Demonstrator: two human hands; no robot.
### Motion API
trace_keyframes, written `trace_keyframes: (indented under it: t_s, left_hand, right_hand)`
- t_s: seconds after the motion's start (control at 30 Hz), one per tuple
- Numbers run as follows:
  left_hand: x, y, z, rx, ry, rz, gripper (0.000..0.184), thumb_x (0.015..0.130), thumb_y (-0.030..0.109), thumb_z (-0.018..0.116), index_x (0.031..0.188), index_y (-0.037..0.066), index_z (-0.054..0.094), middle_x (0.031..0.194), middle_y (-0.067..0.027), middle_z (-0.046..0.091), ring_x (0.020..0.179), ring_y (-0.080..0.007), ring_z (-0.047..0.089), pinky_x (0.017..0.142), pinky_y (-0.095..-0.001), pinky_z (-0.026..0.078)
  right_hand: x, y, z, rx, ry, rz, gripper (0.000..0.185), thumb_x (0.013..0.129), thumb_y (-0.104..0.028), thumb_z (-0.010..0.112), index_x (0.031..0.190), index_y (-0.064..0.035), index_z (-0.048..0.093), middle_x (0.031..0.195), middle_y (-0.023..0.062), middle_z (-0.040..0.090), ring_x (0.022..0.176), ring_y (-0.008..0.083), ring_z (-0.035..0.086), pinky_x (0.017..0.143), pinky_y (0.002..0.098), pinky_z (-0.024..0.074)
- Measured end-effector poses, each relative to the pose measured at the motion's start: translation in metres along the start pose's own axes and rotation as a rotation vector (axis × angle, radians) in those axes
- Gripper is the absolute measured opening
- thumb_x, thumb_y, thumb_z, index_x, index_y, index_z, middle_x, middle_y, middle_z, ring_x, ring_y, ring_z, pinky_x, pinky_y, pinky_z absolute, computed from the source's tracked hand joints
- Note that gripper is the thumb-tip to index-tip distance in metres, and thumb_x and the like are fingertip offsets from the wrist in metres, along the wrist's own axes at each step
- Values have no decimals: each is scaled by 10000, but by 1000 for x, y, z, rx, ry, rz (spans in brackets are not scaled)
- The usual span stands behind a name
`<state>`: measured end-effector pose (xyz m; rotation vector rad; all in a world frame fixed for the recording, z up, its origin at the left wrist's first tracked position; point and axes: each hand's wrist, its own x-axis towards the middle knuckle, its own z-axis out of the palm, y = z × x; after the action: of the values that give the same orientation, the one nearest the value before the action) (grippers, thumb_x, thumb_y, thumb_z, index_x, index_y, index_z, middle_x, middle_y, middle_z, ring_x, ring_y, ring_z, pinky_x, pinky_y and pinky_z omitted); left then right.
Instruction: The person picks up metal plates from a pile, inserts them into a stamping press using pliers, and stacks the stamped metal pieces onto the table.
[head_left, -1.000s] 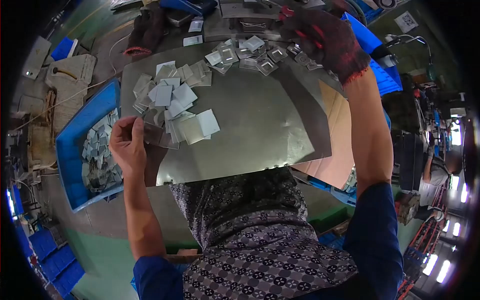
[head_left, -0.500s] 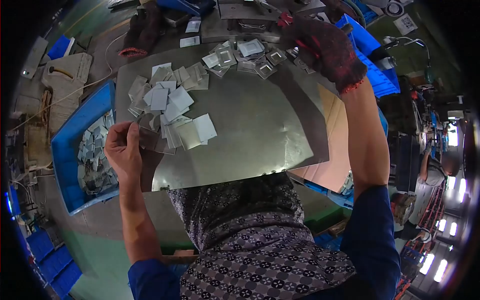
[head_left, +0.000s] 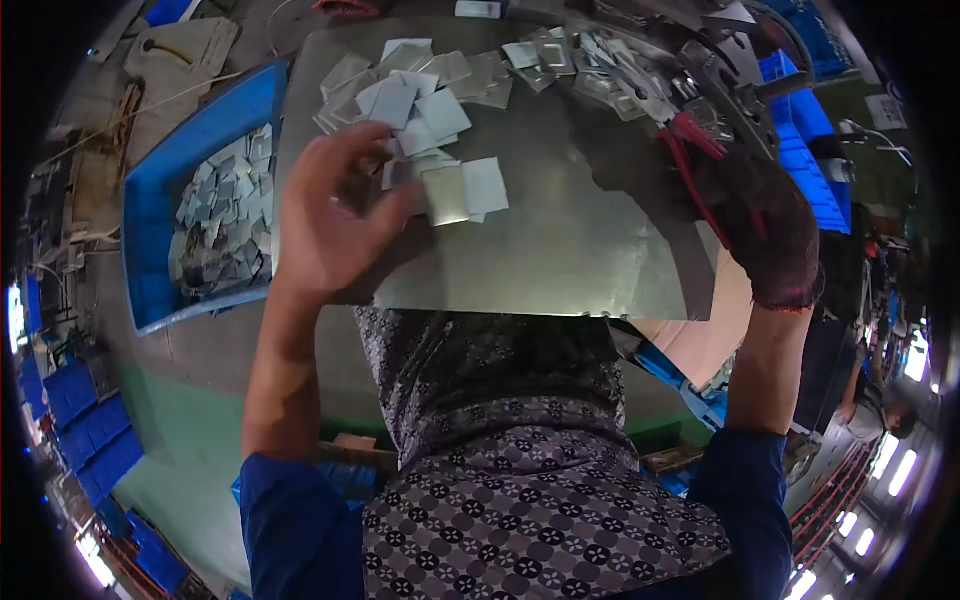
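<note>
My bare left hand (head_left: 345, 215) is over the left part of the metal sheet (head_left: 560, 250), thumb and fingers curved apart, beside a pile of flat square plates (head_left: 435, 115). Nothing shows between its fingertips, though the palm side is partly hidden. In a dark work glove, my right hand (head_left: 755, 215) is closed around red-handled pliers (head_left: 690, 150) over the sheet's right side. The jaws of the pliers point up and left, toward a group of pressed square pieces (head_left: 620, 85). Whether the jaws touch a piece is unclear.
A blue bin (head_left: 150, 245) full of small metal plates stands at the left. Another blue bin (head_left: 815, 170) is at the upper right, near metal machine parts. Brown cardboard (head_left: 700, 345) lies under the sheet's right edge. A person (head_left: 870, 405) is at the far right.
The view has shifted, so the sheet appears higher. My left hand has opened from a pinch and moved toward the plates. My right hand has come back toward my body, with the pliers now plainly visible.
</note>
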<state>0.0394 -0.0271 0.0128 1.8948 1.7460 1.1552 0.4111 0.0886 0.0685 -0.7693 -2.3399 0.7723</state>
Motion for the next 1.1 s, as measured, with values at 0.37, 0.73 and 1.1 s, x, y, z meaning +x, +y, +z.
trace_keyframes:
  t_s: [0.37,0.73,1.1]
  left_hand:
    - [26,29,37,244,-334,241,437,698,144,742,1112,98,610,1011,-103,640,975,-305,566,908,-402,430]
    - [52,14,43,203,-397,326,377,693,144,724,1046,60,622,1019,-132,623,973,-330,585,848,-401,461]
    - [47,11,31,-719,-72,-333,121,859,110,677,893,9,622,767,-19,625,652,-78,584,570,-223,491]
  right_hand:
    - [-23,-12,22,380,-113,590,370,788,100,592,1142,0,625,1098,182,638,1006,303,639,866,378,521]
    - [-33,-22,39,952,-40,557,289,934,-91,566,1132,120,563,1051,163,645,946,238,656,839,362,541]
    - [-54,-45,53,711,-20,361,288,875,-22,590,1160,17,605,1079,208,626,997,263,632,844,368,520]
